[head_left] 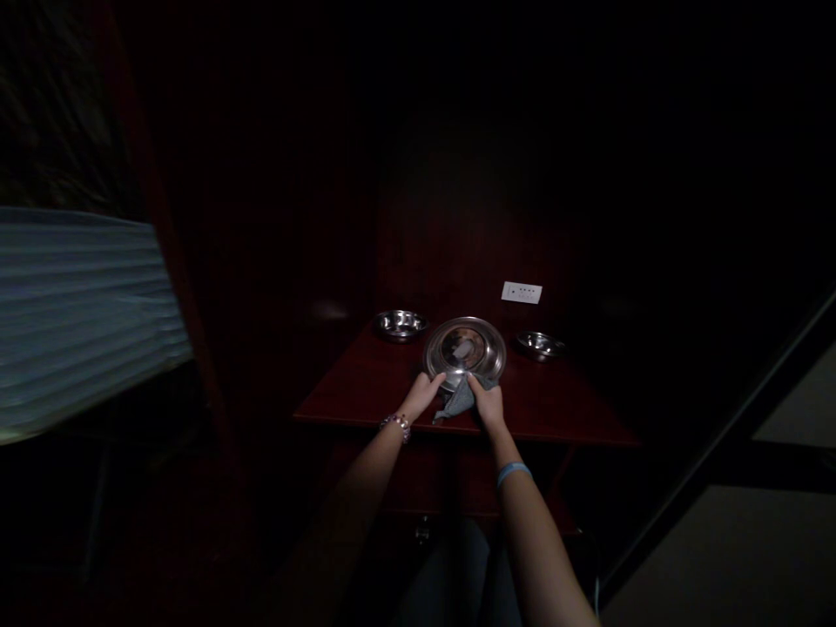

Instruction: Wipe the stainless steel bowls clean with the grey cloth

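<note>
A round, shiny metal plate (465,338) is held tilted above the reddish-brown table, its face toward me. Its near left rim is gripped by my left hand (421,394), thumb on top. On the near right, my right hand (487,399) closes on a grey cloth (459,399), which is pressed against the rim and hangs below it. The fingers of both hands beneath the plate are hidden. One metal bowl (401,325) stands behind and left of the plate, and another metal bowl (541,345) stands to its right.
The dark red wooden table (353,392) has its front edge just below my hands. A white socket panel (522,293) is on the back wall. At the left, beyond a dark upright, lies a pale bluish ribbed surface (78,305). Surroundings are very dark.
</note>
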Tool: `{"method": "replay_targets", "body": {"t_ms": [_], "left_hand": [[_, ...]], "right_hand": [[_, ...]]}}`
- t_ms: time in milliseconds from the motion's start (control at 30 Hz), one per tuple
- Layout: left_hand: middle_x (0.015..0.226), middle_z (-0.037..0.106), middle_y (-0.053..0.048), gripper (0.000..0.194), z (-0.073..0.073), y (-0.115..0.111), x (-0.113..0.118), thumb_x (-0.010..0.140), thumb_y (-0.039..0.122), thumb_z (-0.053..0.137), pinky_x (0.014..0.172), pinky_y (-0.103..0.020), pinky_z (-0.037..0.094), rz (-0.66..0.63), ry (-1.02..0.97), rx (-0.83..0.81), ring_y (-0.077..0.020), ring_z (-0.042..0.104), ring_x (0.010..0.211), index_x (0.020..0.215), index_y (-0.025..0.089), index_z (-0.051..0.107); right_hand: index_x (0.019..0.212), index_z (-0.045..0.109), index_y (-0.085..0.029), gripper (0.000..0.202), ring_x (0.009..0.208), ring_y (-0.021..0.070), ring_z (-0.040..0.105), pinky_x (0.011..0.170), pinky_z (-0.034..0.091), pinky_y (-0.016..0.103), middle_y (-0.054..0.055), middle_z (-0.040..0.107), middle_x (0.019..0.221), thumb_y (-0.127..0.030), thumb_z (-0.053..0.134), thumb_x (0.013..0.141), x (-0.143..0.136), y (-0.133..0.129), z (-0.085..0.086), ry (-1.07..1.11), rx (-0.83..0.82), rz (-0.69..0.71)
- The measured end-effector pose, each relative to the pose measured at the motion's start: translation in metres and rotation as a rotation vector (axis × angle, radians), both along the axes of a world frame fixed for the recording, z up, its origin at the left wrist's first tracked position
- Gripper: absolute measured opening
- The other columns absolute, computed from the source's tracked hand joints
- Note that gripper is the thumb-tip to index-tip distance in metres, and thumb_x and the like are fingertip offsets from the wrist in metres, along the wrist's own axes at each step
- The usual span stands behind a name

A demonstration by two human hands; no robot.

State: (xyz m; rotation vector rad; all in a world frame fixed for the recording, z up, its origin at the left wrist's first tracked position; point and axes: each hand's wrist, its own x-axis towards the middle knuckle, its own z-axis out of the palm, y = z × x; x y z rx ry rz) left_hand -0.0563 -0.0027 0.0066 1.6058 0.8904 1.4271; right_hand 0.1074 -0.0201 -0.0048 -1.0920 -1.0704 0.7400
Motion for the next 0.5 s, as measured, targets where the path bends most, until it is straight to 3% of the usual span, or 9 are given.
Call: {"method": "replay_targets", "body": {"t_ms": [167,367,500], "left_hand": [[0.101,0.075,-0.008,0.028,-0.0033,0.0018,0.0002,0.082,0.032,0.056,0.097,-0.034,0.049,-0.01,-0.003,-0.029,-0.0227,0.067,0.103,0.096,0.013,0.071],[0.131,0.062,-0.011,0.05,-0.004,0.0002,0.0013,0.083,0.042,0.06,0.11,-0.035,0.038,-0.038,0.067,0.046,-0.0223,0.057,0.123,0.124,0.013,0.061],[0.138,0.056,-0.009,0.061,0.0004,-0.006,0.0023,0.08,0.046,0.063,0.111,-0.032,0.036,-0.038,0.152,0.07,-0.021,0.051,0.129,0.133,0.017,0.054]], "right_hand": [[0.097,0.075,-0.014,0.044,0.094,0.0266,0.071,0.088,0.054,0.036,0.008,0.076,0.099,-0.045,0.072,0.066,0.0024,0.0016,-0.0024,-0.02,-0.007,-0.018],[0.092,0.076,-0.014,0.042,0.093,0.0273,0.071,0.085,0.055,0.036,0.009,0.076,0.097,-0.046,0.072,0.065,0.0044,0.0024,-0.0039,-0.012,-0.033,-0.032],[0.09,0.076,-0.013,0.042,0.091,0.0274,0.072,0.082,0.056,0.035,0.009,0.076,0.095,-0.047,0.073,0.065,0.0045,0.0017,-0.0036,0.014,-0.038,-0.042]]}}
